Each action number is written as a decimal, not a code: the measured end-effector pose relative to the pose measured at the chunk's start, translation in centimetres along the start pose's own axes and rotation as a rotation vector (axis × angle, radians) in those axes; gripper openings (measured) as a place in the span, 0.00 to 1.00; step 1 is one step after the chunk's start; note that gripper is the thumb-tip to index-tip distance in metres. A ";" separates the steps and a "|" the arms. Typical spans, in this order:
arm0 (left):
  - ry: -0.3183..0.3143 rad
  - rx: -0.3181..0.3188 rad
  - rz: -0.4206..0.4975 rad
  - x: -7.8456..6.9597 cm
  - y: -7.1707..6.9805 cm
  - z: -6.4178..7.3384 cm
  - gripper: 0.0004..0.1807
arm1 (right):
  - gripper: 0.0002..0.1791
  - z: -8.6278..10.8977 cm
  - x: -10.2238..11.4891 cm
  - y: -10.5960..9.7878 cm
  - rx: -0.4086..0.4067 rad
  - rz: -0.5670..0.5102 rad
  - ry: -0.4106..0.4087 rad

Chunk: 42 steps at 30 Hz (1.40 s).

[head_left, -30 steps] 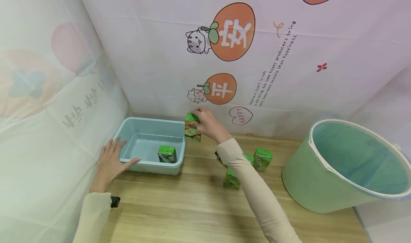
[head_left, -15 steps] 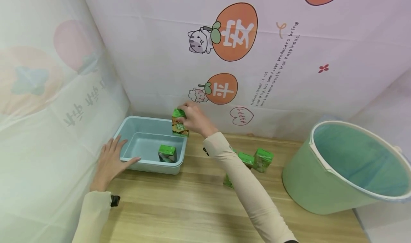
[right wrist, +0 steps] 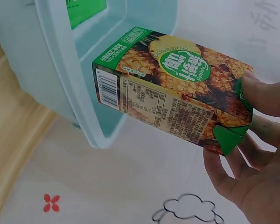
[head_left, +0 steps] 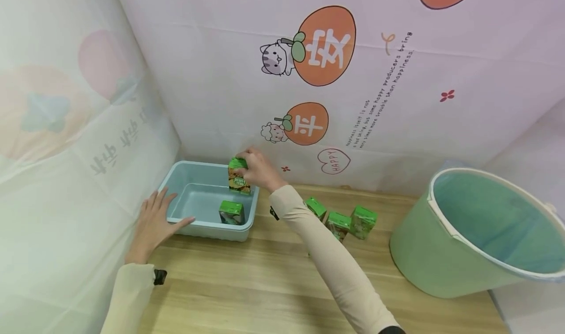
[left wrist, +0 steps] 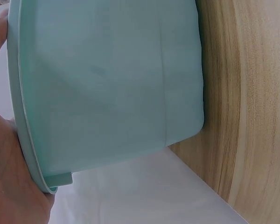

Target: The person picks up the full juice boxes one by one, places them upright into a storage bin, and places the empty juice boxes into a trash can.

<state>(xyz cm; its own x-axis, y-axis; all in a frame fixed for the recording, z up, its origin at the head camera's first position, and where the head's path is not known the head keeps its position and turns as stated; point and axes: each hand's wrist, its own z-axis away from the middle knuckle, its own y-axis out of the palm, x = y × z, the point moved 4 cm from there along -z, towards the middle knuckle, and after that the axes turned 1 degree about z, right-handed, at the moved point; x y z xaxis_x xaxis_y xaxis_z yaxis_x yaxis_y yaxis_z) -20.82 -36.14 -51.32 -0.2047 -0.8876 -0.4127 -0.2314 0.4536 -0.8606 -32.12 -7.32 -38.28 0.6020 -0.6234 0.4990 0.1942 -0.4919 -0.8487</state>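
My right hand pinches a pineapple juice carton by its top end, thumb on one side and fingers on the other. The carton hangs upright over the back right corner of a light blue plastic bin, its lower part inside the rim. Another green-topped juice carton stands in the bin near its front right. My left hand rests on the bin's front left corner, fingers spread over the rim and thumb along the front edge. In the left wrist view, the bin's outer wall fills most of the picture.
Right of the bin, juice cartons stand on the wooden table: one partly behind the right sleeve, another carton beside it, and a further carton. A large green bucket stands at the right. Printed cloth hangs behind.
My right hand has carried the juice carton leftward from beside the bin to over its back right corner, then lowered it slightly. The left hand has stayed on the rim.
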 end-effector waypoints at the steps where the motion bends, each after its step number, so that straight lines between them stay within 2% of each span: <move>1: -0.002 0.001 -0.002 0.0 0.0 0.0 0.54 | 0.24 -0.1 0.0 0.3 0.004 -0.014 0.011; 20: -0.006 -0.013 -0.008 -0.3 0.1 0.0 0.54 | 0.25 -1.5 -1.8 4.3 0.076 -0.046 0.117; 32: 0.009 -0.042 -0.003 -0.1 0.1 0.0 0.53 | 0.24 -1.7 -2.5 6.3 0.135 0.044 0.088; 42: 0.000 -0.029 0.000 -0.2 0.0 0.0 0.53 | 0.19 -1.7 -2.8 8.0 0.162 0.015 0.099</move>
<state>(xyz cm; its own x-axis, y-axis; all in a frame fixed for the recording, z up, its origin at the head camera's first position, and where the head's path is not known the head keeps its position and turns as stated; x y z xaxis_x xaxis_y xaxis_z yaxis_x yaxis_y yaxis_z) -20.78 -35.91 -51.23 -0.2050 -0.8876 -0.4124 -0.2588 0.4555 -0.8518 -33.56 -10.58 -46.20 0.5286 -0.6904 0.4938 0.3127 -0.3825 -0.8694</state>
